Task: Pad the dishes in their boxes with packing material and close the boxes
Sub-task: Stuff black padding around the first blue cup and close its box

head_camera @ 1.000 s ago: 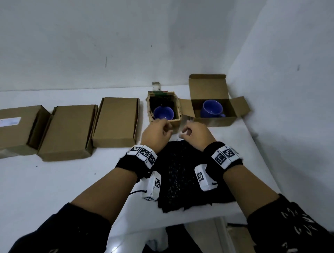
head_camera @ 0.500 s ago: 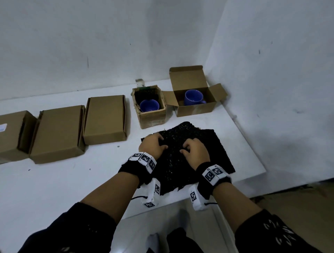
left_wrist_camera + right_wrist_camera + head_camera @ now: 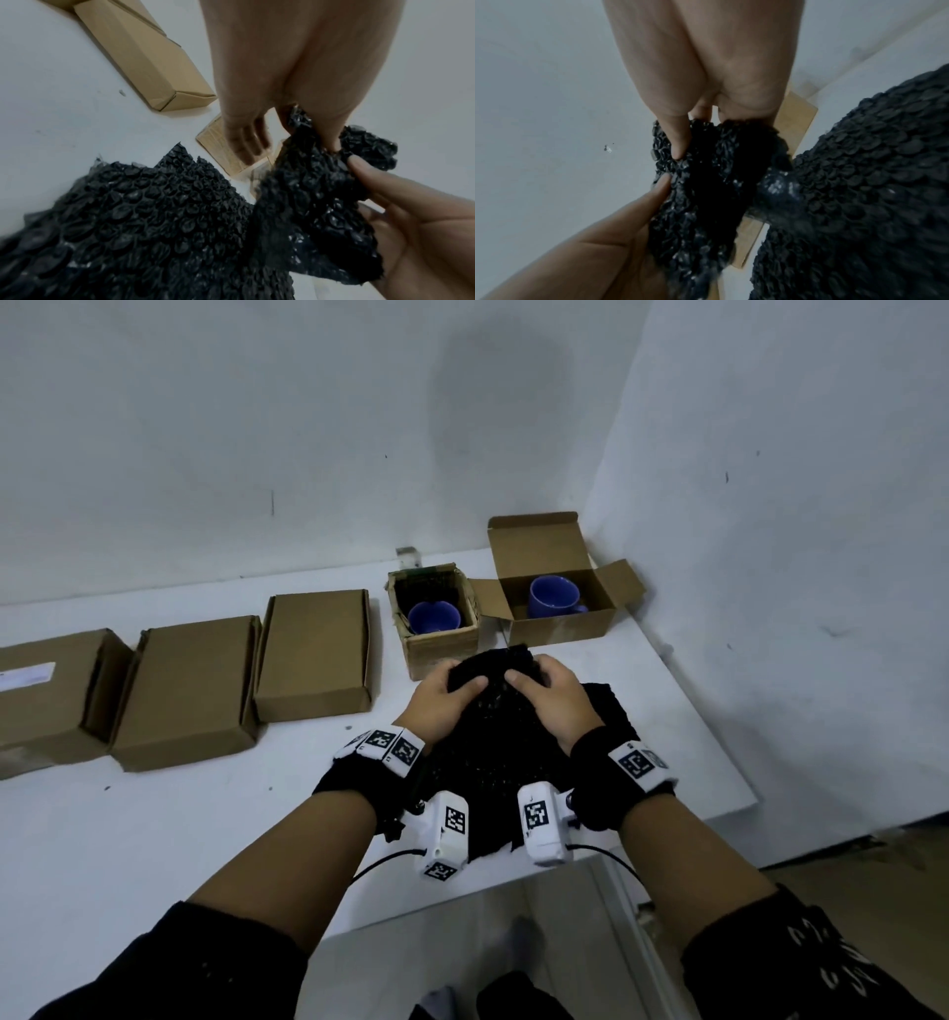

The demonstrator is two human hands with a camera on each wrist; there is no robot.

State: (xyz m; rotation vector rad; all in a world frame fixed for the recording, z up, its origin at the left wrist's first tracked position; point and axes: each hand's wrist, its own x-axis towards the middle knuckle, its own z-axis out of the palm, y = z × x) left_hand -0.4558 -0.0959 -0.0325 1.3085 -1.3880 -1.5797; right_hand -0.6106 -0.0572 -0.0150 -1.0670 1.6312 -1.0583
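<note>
Black bubble wrap [image 3: 493,747] lies on the white table [image 3: 205,814] near its front right edge. Both hands hold a bunched piece of it, lifted at the far end. My left hand [image 3: 452,695] grips its left side and my right hand [image 3: 544,690] grips its right side. In the left wrist view the bunched wrap [image 3: 321,182] is pinched between thumb and fingers; in the right wrist view the wrap [image 3: 706,182] is held the same way. Just beyond stand a small open box [image 3: 436,613] with a blue cup [image 3: 434,617], and an open flap box [image 3: 560,593] with a blue mug [image 3: 554,598].
Three brown cardboard boxes sit in a row to the left: one [image 3: 316,654], a second [image 3: 190,690] and a third [image 3: 46,685] with a white label. Walls close off the back and right. The table's front edge [image 3: 513,875] drops to the floor.
My hands pulled back from the small box to the bubble wrap, gathered it, and now lift a bunched piece toward the boxes.
</note>
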